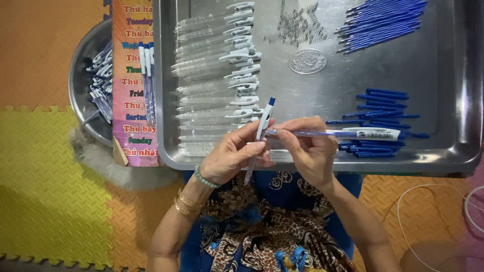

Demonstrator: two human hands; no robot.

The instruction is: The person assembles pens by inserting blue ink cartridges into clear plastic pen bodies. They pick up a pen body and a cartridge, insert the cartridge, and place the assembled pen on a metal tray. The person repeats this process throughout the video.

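My left hand (234,153) grips a finished pen (262,126) that stands nearly upright, its blue tip up. My right hand (308,146) holds a second pen (353,134) lying level, its clear barrel with white clip pointing right. Both hands meet over the near edge of a steel tray (443,85). On the tray lie a row of clear barrels with white clips (217,75), a heap of small springs (297,27), blue refills (383,17) at the far right and blue pen parts (380,103) near my right hand.
A round metal bowl (80,75) at the left holds several finished pens (102,80). A pink printed sheet (132,85) with two or three pens on it lies between bowl and tray. Orange and yellow foam mats (50,191) cover the floor. A white cord (433,201) curls at the right.
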